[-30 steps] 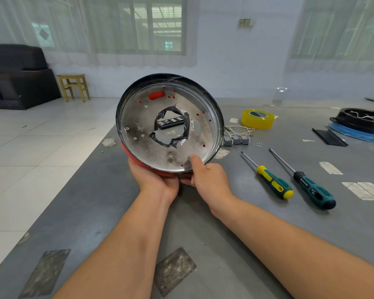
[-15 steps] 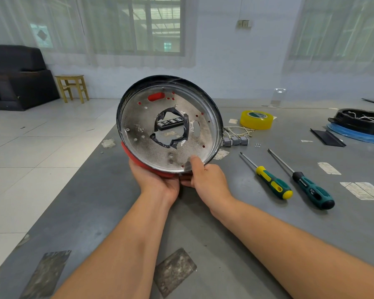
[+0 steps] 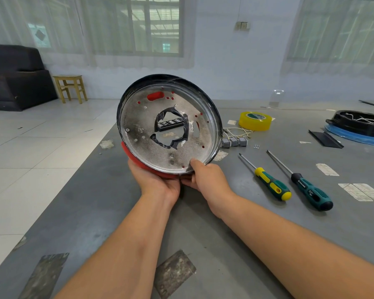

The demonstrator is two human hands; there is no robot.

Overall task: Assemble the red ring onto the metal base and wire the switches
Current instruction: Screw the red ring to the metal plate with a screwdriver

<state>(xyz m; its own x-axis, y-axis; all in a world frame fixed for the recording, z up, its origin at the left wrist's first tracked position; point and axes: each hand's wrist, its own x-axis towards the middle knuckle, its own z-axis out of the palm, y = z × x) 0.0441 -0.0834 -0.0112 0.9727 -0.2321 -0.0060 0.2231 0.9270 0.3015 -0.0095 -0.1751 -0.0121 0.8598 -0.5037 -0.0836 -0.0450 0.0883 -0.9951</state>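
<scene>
Above the tabletop [image 3: 268, 244], your left hand [image 3: 158, 182] and right hand [image 3: 209, 178] keep their grip clenched on the tilted metal base [image 3: 143, 126], red ring [image 3: 136, 160] behind it; nothing shifts, so the switches [image 3: 234, 142] remain unwired.

Pale wall [image 3: 225, 61], curtained windows [image 3: 138, 24], white tiled floor [image 3: 30, 147] — dark sofa [image 3: 13, 78], wooden stool [image 3: 70, 88].

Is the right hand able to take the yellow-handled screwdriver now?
Probably not yet: the right hand is gripping the metal base. The yellow-handled screwdriver lies uncovered on the table beside it.
</scene>
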